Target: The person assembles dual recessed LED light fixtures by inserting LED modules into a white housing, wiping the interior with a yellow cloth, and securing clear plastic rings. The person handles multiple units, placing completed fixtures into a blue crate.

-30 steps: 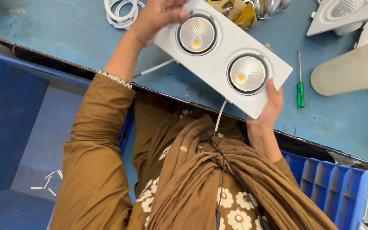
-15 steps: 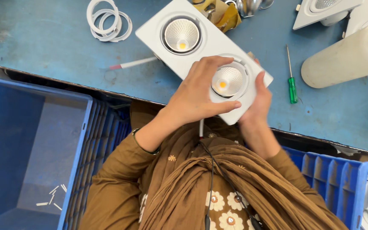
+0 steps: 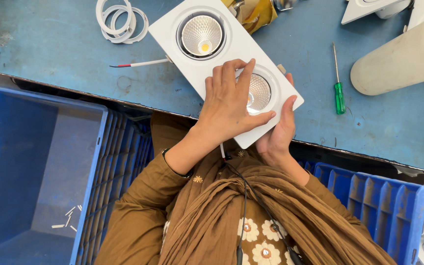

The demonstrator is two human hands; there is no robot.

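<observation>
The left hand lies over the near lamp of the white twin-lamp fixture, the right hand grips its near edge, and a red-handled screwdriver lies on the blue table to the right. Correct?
Not quite. In the head view the screwdriver has a green handle, not red. The rest holds: left hand over the near lamp of the white fixture, right hand on its near edge, blue table.

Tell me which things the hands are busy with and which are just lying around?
In use:
white double lamp
left hand on its lower light
right hand holding its edge

Lying around:
green screwdriver
white rings
blue crate
cream tube
</observation>
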